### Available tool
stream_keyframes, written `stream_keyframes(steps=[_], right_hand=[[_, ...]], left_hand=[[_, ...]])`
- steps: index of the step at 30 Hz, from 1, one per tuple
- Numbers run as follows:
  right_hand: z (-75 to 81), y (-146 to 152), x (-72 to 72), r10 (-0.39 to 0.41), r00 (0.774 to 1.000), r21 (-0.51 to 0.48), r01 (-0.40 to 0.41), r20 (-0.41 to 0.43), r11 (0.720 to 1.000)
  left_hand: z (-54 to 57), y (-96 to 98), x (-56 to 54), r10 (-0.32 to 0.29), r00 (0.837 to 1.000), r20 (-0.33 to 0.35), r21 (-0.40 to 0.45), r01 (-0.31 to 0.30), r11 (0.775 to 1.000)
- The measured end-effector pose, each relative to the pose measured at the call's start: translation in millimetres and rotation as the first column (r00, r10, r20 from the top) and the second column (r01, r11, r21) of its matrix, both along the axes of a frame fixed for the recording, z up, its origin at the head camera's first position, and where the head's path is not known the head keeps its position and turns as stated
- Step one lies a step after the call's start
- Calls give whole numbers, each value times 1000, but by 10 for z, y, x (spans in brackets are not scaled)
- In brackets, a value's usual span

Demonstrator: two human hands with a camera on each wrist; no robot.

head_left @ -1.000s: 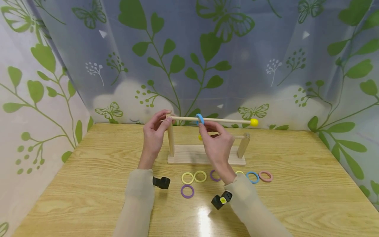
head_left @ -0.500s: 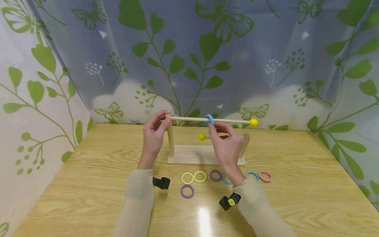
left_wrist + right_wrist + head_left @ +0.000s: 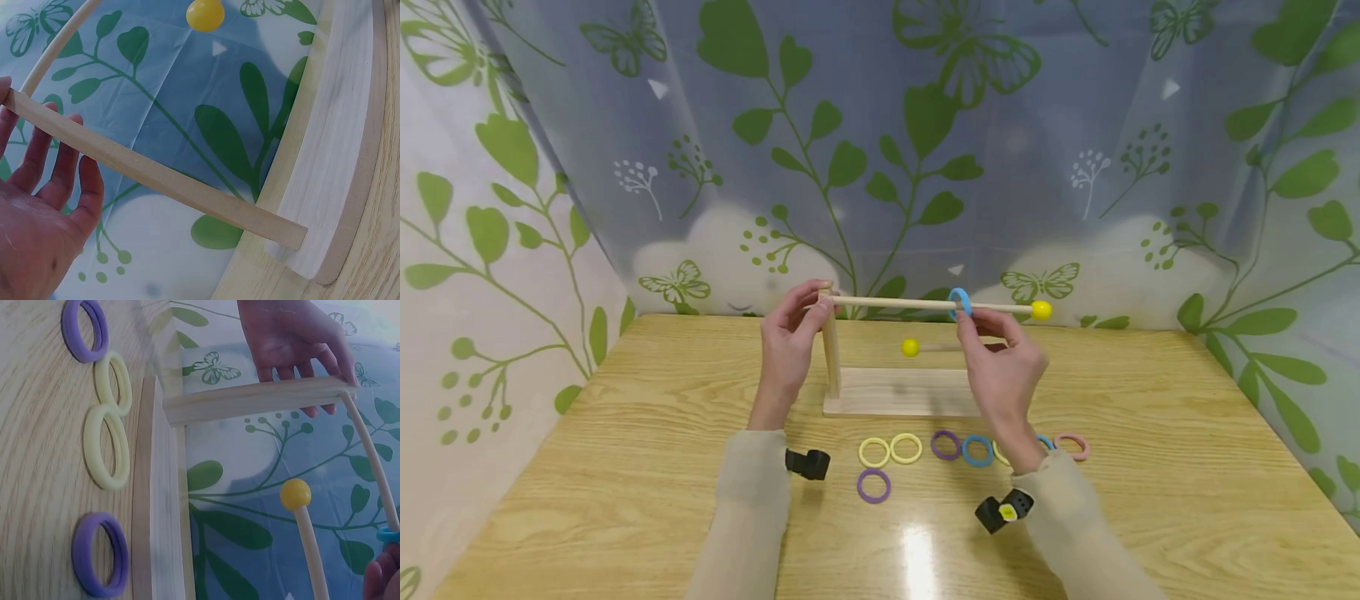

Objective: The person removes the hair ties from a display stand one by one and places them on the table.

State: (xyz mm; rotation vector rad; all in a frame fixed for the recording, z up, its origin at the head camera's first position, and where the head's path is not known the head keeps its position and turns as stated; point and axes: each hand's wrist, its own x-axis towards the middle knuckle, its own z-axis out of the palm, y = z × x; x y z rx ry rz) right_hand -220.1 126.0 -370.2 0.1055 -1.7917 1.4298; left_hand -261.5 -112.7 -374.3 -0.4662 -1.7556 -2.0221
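A blue ring (image 3: 960, 304) hangs around the upper wooden rod (image 3: 895, 303), nearer its yellow ball end (image 3: 1041, 310). My right hand (image 3: 1007, 371) pinches that ring at its lower edge between thumb and fingers. With my left hand (image 3: 788, 333) I grip the top of the left upright post (image 3: 831, 354), where the rod joins it. The left wrist view shows fingers of the left hand (image 3: 53, 200) behind the post (image 3: 156, 169). Below, a shorter rod with a yellow ball (image 3: 910, 347) points left; its right part is hidden behind my right hand. The wooden base (image 3: 902, 392) stands on the table.
In front of the base lie several loose rings: yellow rings (image 3: 906, 448), purple rings (image 3: 874, 486), a blue ring (image 3: 977, 451) and a pink ring (image 3: 1072, 447). My right forearm partly covers some. A patterned curtain (image 3: 880, 167) hangs behind the wooden table (image 3: 662, 467).
My right hand has slid the blue ring rightward along the upper rod, toward the yellow ball. The left hand has stayed on the post.
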Motion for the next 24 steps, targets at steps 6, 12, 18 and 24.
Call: stream_keyframes(steps=[6, 12, 18, 24], right_hand=[[-1, 94, 4, -38, 999, 6, 38, -6, 999], [-8, 184, 7, -54, 999, 0, 54, 3, 999], [-3, 282, 15, -92, 995, -21, 93, 24, 995], [-4, 376, 27, -137, 989, -27, 138, 48, 990]], left_hand=[[8, 0, 8, 4, 1000, -1, 1, -4, 1000], [12, 5, 16, 5, 1000, -2, 12, -5, 1000], [8, 9, 5, 1, 1000, -10, 13, -1, 1000], [1, 6, 4, -3, 1000, -11, 13, 3, 1000]])
